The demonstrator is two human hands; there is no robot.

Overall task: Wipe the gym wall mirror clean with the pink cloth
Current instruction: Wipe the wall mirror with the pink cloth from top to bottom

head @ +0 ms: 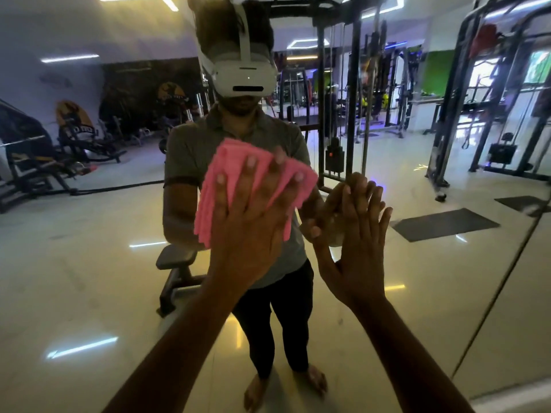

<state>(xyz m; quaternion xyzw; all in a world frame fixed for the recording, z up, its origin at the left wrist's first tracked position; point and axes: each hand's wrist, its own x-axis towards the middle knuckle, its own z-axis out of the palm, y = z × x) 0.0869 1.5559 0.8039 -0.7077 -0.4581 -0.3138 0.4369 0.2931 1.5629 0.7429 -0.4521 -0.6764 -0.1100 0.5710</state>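
Pressing pink cloth (pixel 256 186) flat-fingered with left hand (pixel 253 231) at frame centre, wiping mirror (pixel 89 263); bracing open right hand (pixel 354 248) against glass

- Bench (pixel 176 259), dark and padded, low at centre-left.
- Cable machine (pixel 337 93) with weight stack, behind at centre.
- Black mat (pixel 444 224) flat on glossy floor (pixel 89 278), right.
- Rack (pixel 489 93) at far right.
- Dark machines (pixel 35 156) along left wall.
- Ceiling lights (pixel 70 58) glowing above.

Dim, soft-focus view: ceiling strip lights (pixel 70 58) glare off the glossy floor (pixel 89 278), hands are shadowed, and the edges bow with wide-angle distortion.
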